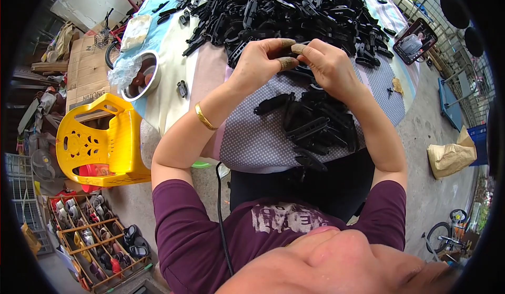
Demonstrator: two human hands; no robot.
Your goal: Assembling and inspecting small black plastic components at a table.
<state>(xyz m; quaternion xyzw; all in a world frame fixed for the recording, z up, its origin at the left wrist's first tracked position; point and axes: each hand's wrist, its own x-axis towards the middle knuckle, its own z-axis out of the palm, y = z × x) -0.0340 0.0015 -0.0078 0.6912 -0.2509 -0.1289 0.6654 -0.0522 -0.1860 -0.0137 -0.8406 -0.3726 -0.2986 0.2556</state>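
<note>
Head cam — left hand (260, 60) & right hand (329, 65) both pinching small black plastic part (294, 57) betw. fingertips — above table (173, 57).

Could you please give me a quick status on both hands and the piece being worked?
Left hand and right hand together, pinching a small black plastic part. Black parts pile beyond, smaller pile nearer. Nothing in the way.

Single head-worn fisheye view, looking steeply down from above the wearer's own chin and chest. Close on both hands, left hand (258, 62) meeting right hand (329, 65) near centre frame. Edges bending, table (173, 78) spreading beyond the pinch, floor curving either side.
</note>
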